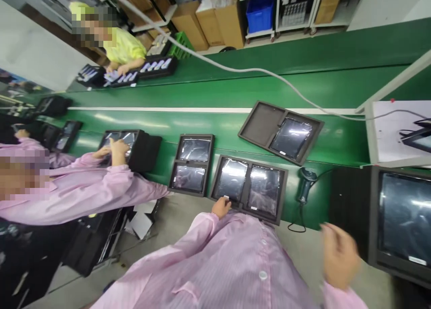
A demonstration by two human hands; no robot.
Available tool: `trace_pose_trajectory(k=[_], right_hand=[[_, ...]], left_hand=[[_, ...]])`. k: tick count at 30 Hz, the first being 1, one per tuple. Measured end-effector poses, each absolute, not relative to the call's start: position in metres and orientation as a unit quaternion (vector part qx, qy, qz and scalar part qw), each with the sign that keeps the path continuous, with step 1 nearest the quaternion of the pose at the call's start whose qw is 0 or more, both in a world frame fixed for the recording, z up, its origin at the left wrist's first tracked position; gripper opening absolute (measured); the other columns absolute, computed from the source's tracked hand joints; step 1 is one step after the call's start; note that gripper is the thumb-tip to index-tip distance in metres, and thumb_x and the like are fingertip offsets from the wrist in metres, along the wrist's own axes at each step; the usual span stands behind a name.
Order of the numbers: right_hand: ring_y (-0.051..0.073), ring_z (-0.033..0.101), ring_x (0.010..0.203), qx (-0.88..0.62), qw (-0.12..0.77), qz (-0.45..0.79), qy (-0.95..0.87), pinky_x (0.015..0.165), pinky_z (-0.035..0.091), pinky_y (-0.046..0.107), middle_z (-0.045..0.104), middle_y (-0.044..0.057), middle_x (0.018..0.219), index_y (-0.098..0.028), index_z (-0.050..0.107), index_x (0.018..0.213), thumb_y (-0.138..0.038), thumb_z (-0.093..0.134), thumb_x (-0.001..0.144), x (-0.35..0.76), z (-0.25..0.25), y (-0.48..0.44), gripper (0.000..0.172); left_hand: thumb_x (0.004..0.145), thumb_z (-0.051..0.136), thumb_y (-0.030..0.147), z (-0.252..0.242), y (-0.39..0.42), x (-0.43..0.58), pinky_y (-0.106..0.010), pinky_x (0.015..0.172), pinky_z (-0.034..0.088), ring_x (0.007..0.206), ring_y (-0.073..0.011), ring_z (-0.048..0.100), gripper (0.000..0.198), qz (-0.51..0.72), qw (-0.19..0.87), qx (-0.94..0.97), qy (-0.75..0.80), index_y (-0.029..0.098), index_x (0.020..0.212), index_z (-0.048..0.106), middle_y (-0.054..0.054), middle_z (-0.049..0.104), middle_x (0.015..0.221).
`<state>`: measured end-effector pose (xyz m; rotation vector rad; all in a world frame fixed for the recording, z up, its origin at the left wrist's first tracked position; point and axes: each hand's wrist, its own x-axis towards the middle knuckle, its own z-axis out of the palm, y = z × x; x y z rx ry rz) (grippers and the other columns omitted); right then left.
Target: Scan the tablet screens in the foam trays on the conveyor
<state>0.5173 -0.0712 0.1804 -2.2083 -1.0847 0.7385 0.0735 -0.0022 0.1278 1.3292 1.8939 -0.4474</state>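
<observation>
Right in front of me lies a dark foam tray with two tablet-like screens, a left screen and a right screen, each in its own compartment. My left hand is at the tray's near left edge, fingers curled in beside a small white label; whether they grip the tray or the label is hidden. My right hand is smeared by motion, over the bench's front edge, left of a stacked foam tray bearing a large screen. Nothing visible hangs from that hand.
A handheld scanner with a cord lies right of my tray. Behind it sits an angled tray with one screen; another two-screen tray is left. A pink-sleeved co-worker works beside me, a yellow-clad person across the bench.
</observation>
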Motion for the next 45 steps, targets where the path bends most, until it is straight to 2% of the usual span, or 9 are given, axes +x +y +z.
trace_pose_trajectory(k=[3,6,9,15,20,26,36,41,45], right_hand=[[0.039,0.068,0.112,-0.732,0.247,0.458,-0.440,0.101,0.056,0.056,0.068,0.022,0.127,-0.018,0.065,0.126,-0.069,0.049,0.085,0.394,0.135,-0.048,0.068],[0.044,0.047,0.142,-0.780,0.186,0.383,-0.458,0.122,0.037,0.059,0.052,0.030,0.148,-0.004,0.051,0.142,-0.058,0.044,0.083,0.330,0.089,-0.028,0.080],[0.047,0.039,0.147,-0.820,0.109,0.342,-0.445,0.124,0.031,0.056,0.043,0.037,0.152,0.008,0.039,0.148,-0.046,0.049,0.082,0.316,0.065,-0.015,0.086],[0.048,0.047,0.136,-0.863,0.097,0.292,-0.401,0.116,0.036,0.057,0.052,0.036,0.137,0.002,0.045,0.142,-0.046,0.060,0.082,0.315,0.061,-0.003,0.078],[0.046,0.051,0.134,-0.868,0.082,0.306,-0.382,0.115,0.039,0.053,0.054,0.034,0.136,0.002,0.050,0.137,-0.043,0.062,0.082,0.318,0.059,-0.005,0.072],[0.038,0.055,0.132,-0.871,0.158,0.327,-0.330,0.117,0.040,0.049,0.061,0.026,0.132,-0.008,0.059,0.127,-0.049,0.067,0.074,0.329,0.049,-0.015,0.068],[0.038,0.063,0.122,-0.853,0.252,0.372,-0.267,0.113,0.046,0.053,0.063,0.026,0.133,-0.011,0.060,0.124,-0.073,0.063,0.062,0.343,0.040,-0.026,0.088],[0.039,0.062,0.118,-0.879,0.270,0.261,-0.293,0.107,0.049,0.055,0.062,0.026,0.127,-0.010,0.062,0.122,-0.062,0.054,0.073,0.347,0.043,-0.055,0.072],[0.036,0.060,0.111,-0.910,0.221,0.263,-0.232,0.107,0.047,0.054,0.063,0.026,0.121,-0.011,0.057,0.118,-0.047,0.049,0.075,0.307,0.077,-0.098,0.057]], left_hand=[[0.100,0.048,0.022,0.115,-0.001,0.043,-0.038,0.124,0.036,0.147,-0.0235,0.048,0.049,-0.106,0.336,0.555,0.754,0.012,0.148,0.053,-0.019,0.053,0.155],[0.097,0.054,0.024,0.101,0.013,0.039,-0.044,0.131,0.028,0.157,-0.0279,0.034,0.062,-0.042,0.324,0.633,0.702,0.013,0.158,0.042,-0.019,0.039,0.167],[0.095,0.062,0.027,0.091,0.032,0.051,-0.057,0.132,0.021,0.162,-0.0337,0.020,0.073,-0.062,0.352,0.713,0.603,0.023,0.163,0.037,-0.013,0.024,0.175],[0.086,0.078,0.024,0.083,0.048,0.065,-0.079,0.125,0.005,0.163,-0.0452,0.002,0.078,-0.146,0.349,0.809,0.449,0.039,0.156,0.049,-0.003,0.012,0.179],[0.094,0.066,0.030,0.079,0.049,0.065,-0.069,0.130,0.002,0.164,-0.0400,0.006,0.063,-0.114,0.343,0.842,0.400,0.026,0.156,0.052,-0.010,0.022,0.177],[0.101,0.044,0.031,0.077,0.048,0.092,-0.051,0.135,0.006,0.165,-0.0328,0.007,0.073,-0.100,0.479,0.778,0.394,-0.001,0.164,0.028,-0.024,0.020,0.175],[0.098,0.050,0.035,0.074,0.063,0.105,-0.051,0.135,0.015,0.163,-0.0304,0.023,0.065,-0.027,0.572,0.670,0.472,0.008,0.157,0.046,-0.019,0.030,0.173],[0.095,0.049,0.022,0.086,0.079,0.039,-0.043,0.135,0.020,0.159,-0.0259,0.030,0.061,0.080,0.434,0.639,0.630,0.008,0.155,0.047,-0.018,0.038,0.169],[0.094,0.049,0.017,0.089,0.080,-0.022,-0.044,0.133,0.024,0.158,-0.0322,0.032,0.069,0.000,0.362,0.574,0.735,-0.004,0.157,0.033,-0.029,0.038,0.164]])
